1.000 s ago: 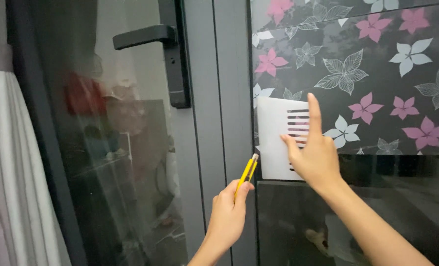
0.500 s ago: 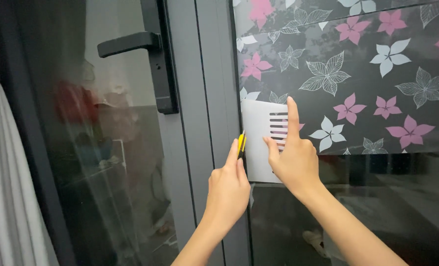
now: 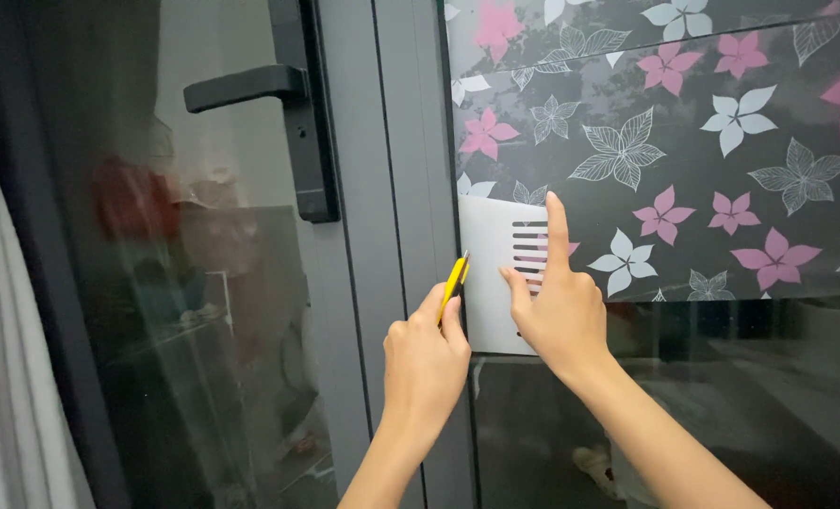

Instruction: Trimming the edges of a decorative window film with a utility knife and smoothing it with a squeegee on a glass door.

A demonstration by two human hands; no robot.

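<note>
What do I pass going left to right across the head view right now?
White curtain → black door handle → grey door frame → left hand with yellow cutter → white scraper card → right hand → flowered film.

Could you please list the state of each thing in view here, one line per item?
left hand: closed around the yellow cutter, raised at the film's left edge.
yellow cutter: held upright, tip at the white card's left edge.
right hand: forefinger straight, pressing the white card flat.
white card: slotted, flat against the glass.
flowered film: stuck on the upper glass, lower glass bare.
door handle: level.
</note>
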